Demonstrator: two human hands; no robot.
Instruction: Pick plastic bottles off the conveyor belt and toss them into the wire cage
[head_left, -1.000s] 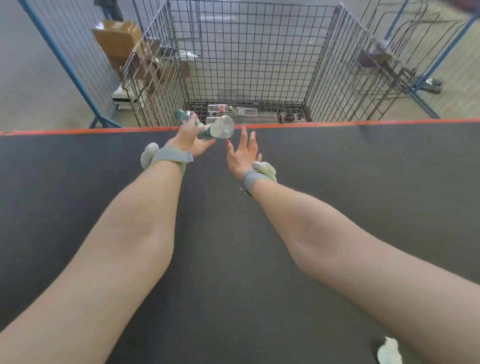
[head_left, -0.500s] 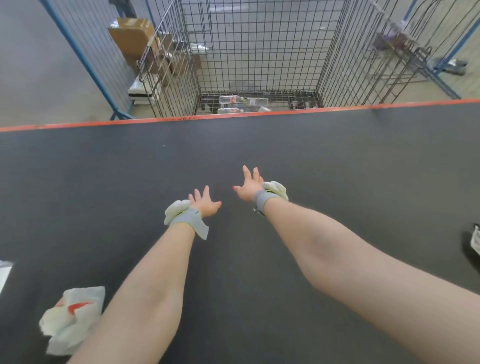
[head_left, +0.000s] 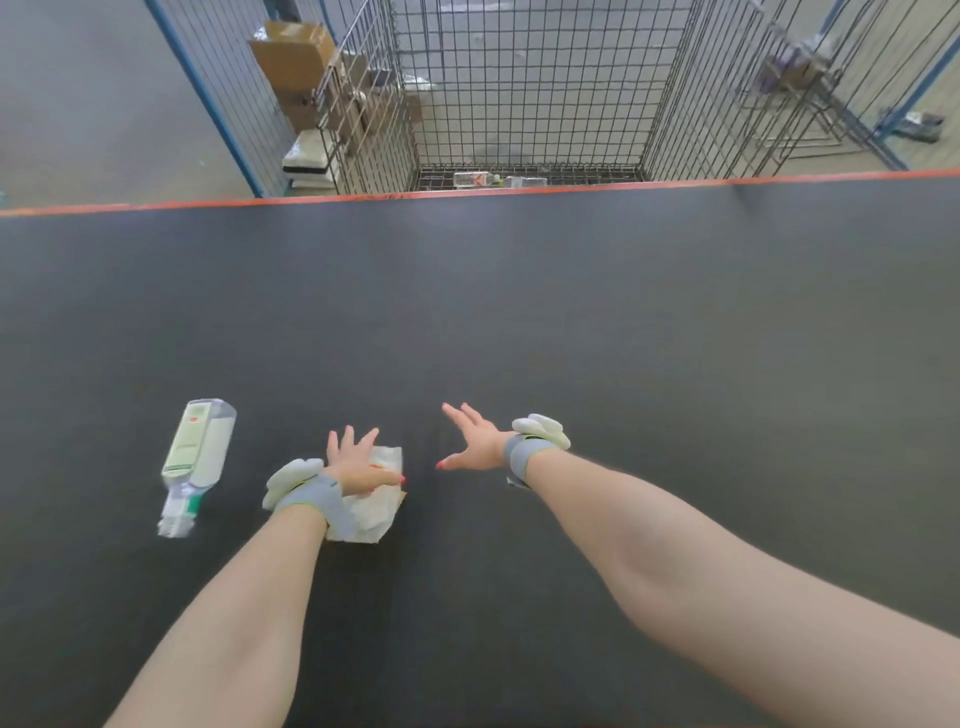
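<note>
A clear plastic bottle (head_left: 195, 457) with a pale green label lies on the dark conveyor belt (head_left: 571, 312), cap toward me, left of my hands. My left hand (head_left: 353, 462) is spread open, hovering over a crumpled white wrapper (head_left: 382, 499) and holding nothing. My right hand (head_left: 475, 441) is also open with fingers stretched forward above bare belt. Beyond the belt's orange edge stands the wire cage (head_left: 519, 93); two clear bottles (head_left: 493, 180) lie on its floor.
Cardboard boxes (head_left: 296, 52) and white slabs sit behind blue-framed mesh fencing (head_left: 208, 88) at the back left. More wire racks (head_left: 810, 88) stand at the back right. The belt stretches wide on both sides of my arms.
My left hand let go of the bottle it held at the cage. Both hands have drawn back toward me over the belt. A new bottle and the wrapper have come into view on the left.
</note>
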